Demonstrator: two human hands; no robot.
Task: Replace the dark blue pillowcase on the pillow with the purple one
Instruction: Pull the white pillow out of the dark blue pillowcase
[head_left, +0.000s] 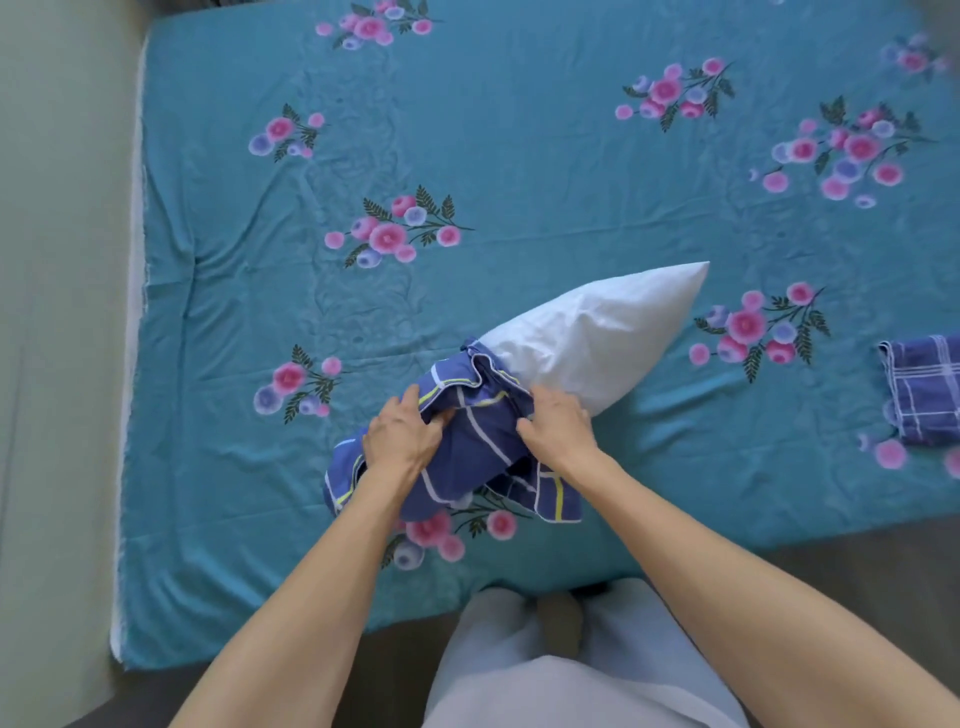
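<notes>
Teal bedsheet (519, 156) printed with pink and lilac flower sprays, spread flat across nearly the whole view, lightly creased. White pillow (592, 338) lying on it right of centre, slanted, far corner pointing up and to the right, most of its length bare. Dark blue pillowcase (467, 441) with white and yellow-green lines bunched around the pillow's near end only, its open hem gathered in folds against the white fabric, loose corners trailing toward the bed's near edge. Purple checked pillowcase (924, 395) folded flat at the right edge of the sheet, well apart from the pillow, partly cut off by the frame. 2 bare forearms reaching in from below, converging on the bunched cloth. Left hand (402, 434) knuckles up, fingers curled into the gathered blue fabric on its left side. Right hand (558, 423) likewise palm down, fingers hooked over the hem where blue cloth meets pillow, thumb tucked toward the fabric.
</notes>
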